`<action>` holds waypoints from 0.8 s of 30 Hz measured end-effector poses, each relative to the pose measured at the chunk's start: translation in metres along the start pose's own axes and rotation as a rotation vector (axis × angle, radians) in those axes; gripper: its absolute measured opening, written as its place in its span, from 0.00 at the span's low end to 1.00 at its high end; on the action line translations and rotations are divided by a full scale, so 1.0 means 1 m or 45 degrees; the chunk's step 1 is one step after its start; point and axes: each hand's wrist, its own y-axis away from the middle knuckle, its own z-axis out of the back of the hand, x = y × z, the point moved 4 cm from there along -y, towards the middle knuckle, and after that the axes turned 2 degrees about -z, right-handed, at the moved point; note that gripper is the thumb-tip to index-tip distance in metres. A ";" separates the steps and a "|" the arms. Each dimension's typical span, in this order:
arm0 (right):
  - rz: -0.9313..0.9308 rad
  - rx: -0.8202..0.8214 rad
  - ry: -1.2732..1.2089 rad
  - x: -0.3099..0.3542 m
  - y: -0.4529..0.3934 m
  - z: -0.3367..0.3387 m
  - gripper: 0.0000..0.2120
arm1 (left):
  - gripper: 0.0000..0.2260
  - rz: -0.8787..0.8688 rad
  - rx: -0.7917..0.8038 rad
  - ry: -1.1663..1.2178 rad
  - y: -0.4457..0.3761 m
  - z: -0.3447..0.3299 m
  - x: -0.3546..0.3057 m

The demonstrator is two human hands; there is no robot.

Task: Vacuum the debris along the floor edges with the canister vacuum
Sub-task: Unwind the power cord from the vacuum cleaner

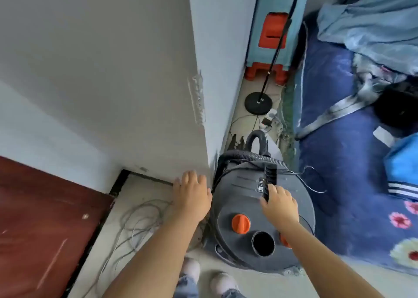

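My right hand (279, 201) curls round the black handle (270, 180) running away from me atop the canister vacuum (260, 209), wedged between wall corner and mattress (343, 162), while my left hand (192, 193) hovers spread, empty.

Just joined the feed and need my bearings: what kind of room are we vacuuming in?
Most likely a bedroom in a home. A bed with a blue floral sheet and a rumpled light-blue blanket fills the right side, a floor lamp's round base stands by the wall, and a dark red door is at left.
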 end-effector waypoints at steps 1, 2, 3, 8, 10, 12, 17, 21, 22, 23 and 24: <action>-0.078 0.001 -0.007 -0.003 -0.004 -0.008 0.20 | 0.16 -0.078 -0.008 0.007 -0.014 -0.007 -0.006; -0.146 -0.039 -0.040 -0.009 -0.010 -0.019 0.21 | 0.16 -0.146 -0.025 0.030 -0.028 -0.016 -0.013; -0.182 -0.072 -0.056 -0.014 -0.015 -0.029 0.22 | 0.16 -0.215 -0.048 0.058 -0.038 -0.026 -0.020; -0.101 -0.443 -0.228 -0.032 -0.028 -0.055 0.24 | 0.21 -0.437 -0.012 0.171 -0.074 -0.075 -0.050; -0.102 -0.676 -0.231 -0.038 -0.027 -0.063 0.25 | 0.25 -0.461 -0.001 0.253 -0.080 -0.094 -0.060; -0.199 -0.794 -0.161 -0.043 -0.024 -0.071 0.23 | 0.36 -0.458 -0.015 0.367 -0.077 -0.110 -0.071; -0.301 -0.942 0.008 -0.043 -0.021 -0.082 0.23 | 0.42 -0.393 -0.183 0.439 -0.072 -0.140 -0.079; -0.300 -1.078 0.029 -0.042 -0.006 -0.089 0.23 | 0.40 -0.420 -0.304 0.440 -0.060 -0.152 -0.075; -0.318 -1.089 0.043 -0.041 0.000 -0.092 0.23 | 0.39 -0.429 -0.315 0.450 -0.054 -0.155 -0.073; -0.338 -1.094 0.054 -0.041 0.006 -0.097 0.23 | 0.39 -0.438 -0.317 0.462 -0.047 -0.158 -0.072; -0.348 -1.070 0.051 -0.040 0.015 -0.101 0.23 | 0.38 -0.439 -0.315 0.469 -0.038 -0.161 -0.069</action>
